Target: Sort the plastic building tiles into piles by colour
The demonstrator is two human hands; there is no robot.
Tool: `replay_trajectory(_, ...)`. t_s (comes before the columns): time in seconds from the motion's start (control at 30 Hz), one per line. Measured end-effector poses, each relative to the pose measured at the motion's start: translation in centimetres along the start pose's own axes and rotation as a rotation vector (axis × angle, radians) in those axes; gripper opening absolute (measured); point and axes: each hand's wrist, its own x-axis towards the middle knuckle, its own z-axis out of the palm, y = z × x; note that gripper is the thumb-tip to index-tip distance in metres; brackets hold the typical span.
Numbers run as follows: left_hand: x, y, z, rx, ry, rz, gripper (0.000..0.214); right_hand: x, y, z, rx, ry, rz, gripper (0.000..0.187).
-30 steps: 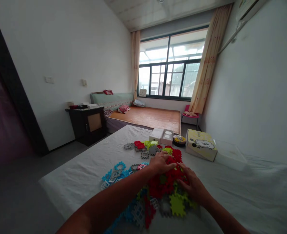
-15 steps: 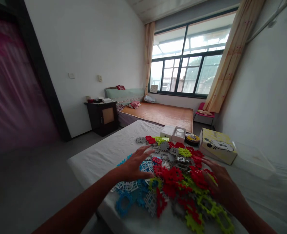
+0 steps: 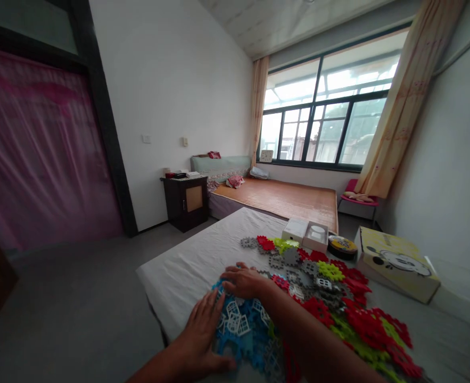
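My left hand (image 3: 200, 335) lies along the left side of a heap of blue plastic gear pieces (image 3: 248, 340), its fingers stretched forward and thumb apart. Across its far end rests my right hand (image 3: 245, 282), fingers spread and slightly bent, touching the pieces. Small white window-frame pieces (image 3: 235, 322) lie on the blue ones between both hands. My right forearm passes over the pile and hides part of it. To the right spread red gear pieces (image 3: 366, 322), lime-green gear pieces (image 3: 330, 271) and grey gear pieces (image 3: 290, 257).
A white-sheeted table (image 3: 190, 266) bears everything. Along its far side stand small white boxes (image 3: 304, 234), a round black-and-yellow tin (image 3: 341, 246) and a yellow cartoon box (image 3: 396, 263). Beyond are a bed (image 3: 282, 197), a dark cabinet (image 3: 186, 205) and a pink chair (image 3: 356, 194).
My right hand has swung from the right side of the pile over to the blue pieces at left. My left hand has drawn back toward me. The view has turned left.
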Motion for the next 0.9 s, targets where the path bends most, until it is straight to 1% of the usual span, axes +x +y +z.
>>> replay_trajectory(0.1,1.6,0.8,0.8,-0.024,0.086,0.023,0.117,-0.7,1.3,0.1,-0.027,0.013,-0.026,0.044)
replay_trajectory(0.17,3.1,1.7,1.5,-0.068,0.120,0.061,0.113,-2.3,2.5,-0.3,-0.071,0.021,-0.006,0.043)
replay_trajectory(0.27,5.7,3.7,2.6,-0.193,0.157,0.155,0.109,-5.3,4.2,-1.3,-0.135,0.026,0.061,0.037)
replay_trajectory(0.33,7.5,5.6,3.1,-0.289,0.175,0.225,0.104,-7.6,5.3,-2.0,-0.165,0.047,0.116,0.032)
replay_trajectory(0.4,9.4,7.8,3.5,-0.373,0.197,0.273,0.094,-9.8,6.3,-2.8,-0.182,0.084,0.163,0.028)
replay_trajectory(0.5,12.1,11.4,3.7,-0.482,0.258,0.309,0.076,-13.2,8.3,-4.0,-0.190,0.150,0.228,0.023)
replay_trajectory(0.57,13.7,13.4,3.7,-0.542,0.290,0.319,0.062,-15.4,9.5,-4.9,-0.203,0.188,0.284,0.022)
replay_trajectory(0.63,15.3,14.5,3.5,-0.585,0.294,0.352,0.051,-17.5,10.0,-5.7,-0.255,0.259,0.356,0.022)
replay_trajectory(0.67,16.0,14.6,3.4,-0.602,0.286,0.369,0.048,-18.3,9.8,-5.9,-0.297,0.324,0.395,0.023)
replay_trajectory(0.73,17.2,13.7,2.8,-0.624,0.283,0.374,0.046,-19.3,8.2,-5.4,-0.371,0.498,0.441,0.027)
replay_trajectory(0.77,17.8,12.8,2.5,-0.630,0.294,0.350,0.048,-19.3,6.8,-4.5,-0.388,0.579,0.418,0.027)
replay_trajectory(0.8,18.2,11.8,2.2,-0.628,0.307,0.321,0.052,-19.0,5.2,-3.2,-0.395,0.638,0.348,0.027)
replay_trajectory(0.83,18.5,10.7,2.0,-0.620,0.304,0.302,0.056,-18.5,3.5,-1.5,-0.380,0.646,0.217,0.025)
replay_trajectory(0.87,18.7,9.7,1.8,-0.616,0.280,0.286,0.059,-17.7,1.8,0.5,-0.376,0.624,0.017,0.022)
replay_trajectory(0.9,18.7,8.8,1.8,-0.611,0.248,0.280,0.061,-16.8,0.3,2.8,-0.409,0.576,-0.232,0.020)
